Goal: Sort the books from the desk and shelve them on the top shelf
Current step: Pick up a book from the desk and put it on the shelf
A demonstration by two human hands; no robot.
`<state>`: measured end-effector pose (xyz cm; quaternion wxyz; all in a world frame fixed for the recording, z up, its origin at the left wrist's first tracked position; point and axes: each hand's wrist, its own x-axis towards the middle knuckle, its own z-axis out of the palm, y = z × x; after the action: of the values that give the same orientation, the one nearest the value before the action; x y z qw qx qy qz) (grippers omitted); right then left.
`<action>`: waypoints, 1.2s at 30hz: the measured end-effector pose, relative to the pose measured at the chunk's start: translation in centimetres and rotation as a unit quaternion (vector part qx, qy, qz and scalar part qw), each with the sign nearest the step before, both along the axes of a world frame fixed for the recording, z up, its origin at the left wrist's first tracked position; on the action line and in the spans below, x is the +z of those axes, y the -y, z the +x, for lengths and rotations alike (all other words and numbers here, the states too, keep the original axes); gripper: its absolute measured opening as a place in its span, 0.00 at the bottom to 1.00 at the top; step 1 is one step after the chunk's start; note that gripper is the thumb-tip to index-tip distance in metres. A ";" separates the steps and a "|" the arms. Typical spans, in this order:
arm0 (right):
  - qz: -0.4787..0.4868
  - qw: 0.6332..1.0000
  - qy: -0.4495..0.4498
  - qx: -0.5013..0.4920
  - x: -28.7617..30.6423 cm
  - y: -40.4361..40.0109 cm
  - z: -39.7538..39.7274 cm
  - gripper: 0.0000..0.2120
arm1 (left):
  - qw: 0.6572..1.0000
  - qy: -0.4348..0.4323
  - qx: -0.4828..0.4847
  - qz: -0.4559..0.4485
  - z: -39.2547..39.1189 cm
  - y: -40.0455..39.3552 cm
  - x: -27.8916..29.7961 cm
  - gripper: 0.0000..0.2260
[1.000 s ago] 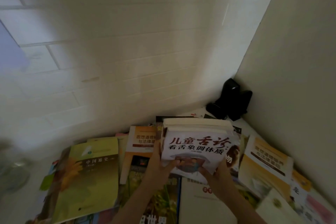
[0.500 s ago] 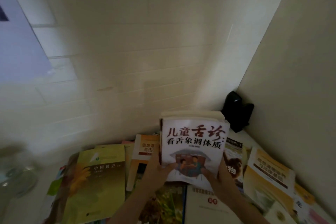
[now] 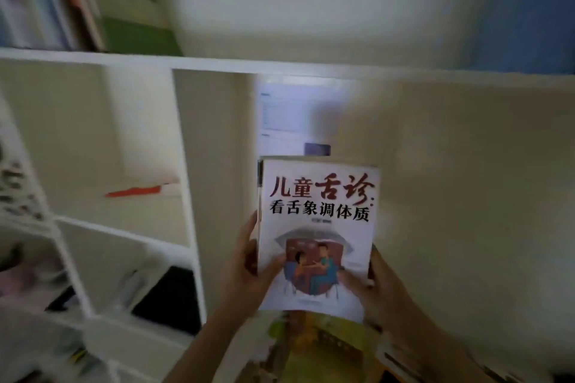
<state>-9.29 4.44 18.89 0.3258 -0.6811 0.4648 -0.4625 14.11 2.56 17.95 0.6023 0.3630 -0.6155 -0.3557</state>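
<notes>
Books [image 3: 317, 227] in a small stack, a white-covered one in front, are held upright before the white shelf unit [image 3: 186, 165]; the left hand [image 3: 245, 270] grips their left edge, the right hand [image 3: 370, 292] the lower right corner, below the top shelf [image 3: 217, 62], where other books [image 3: 62, 0] lean.

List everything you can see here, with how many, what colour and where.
Held books: a small stack, top cover white with red and black lettering, centre, gripped at both sides.
Shelf unit: one, white, left and centre.
Top shelf board: one, white, across the upper frame.
Shelved books: several, blurred, mixed colours, top shelf at upper left.
Red item: one, lying in a left compartment.
Black object: one, lower compartment.
Books below: a few, green and yellow, bottom edge.
Left hand: one, on the stack's left edge.
Right hand: one, on its right edge.
</notes>
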 end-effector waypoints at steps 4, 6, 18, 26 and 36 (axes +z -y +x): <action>-0.029 0.993 0.021 0.117 5.2 0.2 8.8 0.25 | 0.988 -0.023 0.129 -0.079 7.9 -5.7 5.8 0.32; -0.057 0.984 0.030 0.168 8.4 -0.2 12.3 0.25 | 0.978 -0.031 0.173 -0.109 11.0 -8.0 8.8 0.31; -0.260 0.952 -0.081 0.140 30.6 3.7 18.6 0.29 | 0.952 -0.038 0.172 -0.249 17.1 -5.5 28.7 0.27; -0.161 0.966 -0.129 0.159 38.2 13.5 18.7 0.30 | 0.951 -0.066 0.165 -0.251 16.6 6.3 34.9 0.24; -0.029 0.981 -0.142 0.127 36.1 22.8 22.5 0.23 | 0.970 0.088 0.188 -0.127 21.9 11.7 33.2 0.34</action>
<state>13.24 -18.37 54.95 0.2924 -0.8024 0.4029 -0.3290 35.99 -9.18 51.10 0.6432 0.4222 -0.6271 -0.1219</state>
